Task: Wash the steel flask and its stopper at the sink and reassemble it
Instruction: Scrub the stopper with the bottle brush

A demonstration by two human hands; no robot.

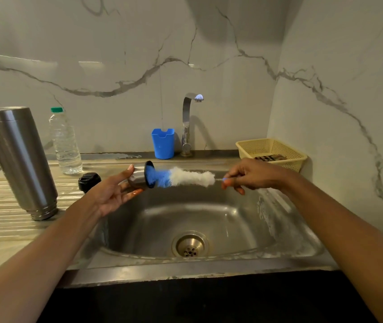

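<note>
Above the sink (186,269), the left hand (113,194) is gripping a steel cap (139,178) in curled fingers, with the brush (186,177) poking inside. Right hand (253,174) is pinching the brush's handle.

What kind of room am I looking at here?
Probably a home kitchen: a steel sink with a tap behind it, a marble-patterned wall, and a bottle brush pushed into a steel flask cap.

Both forearms (46,248) are bare as far as they show. The left hand (113,194) has longish nails, the thumb's glossy orange. The right hand (253,173) shows similar orange-tinted nails.
</note>
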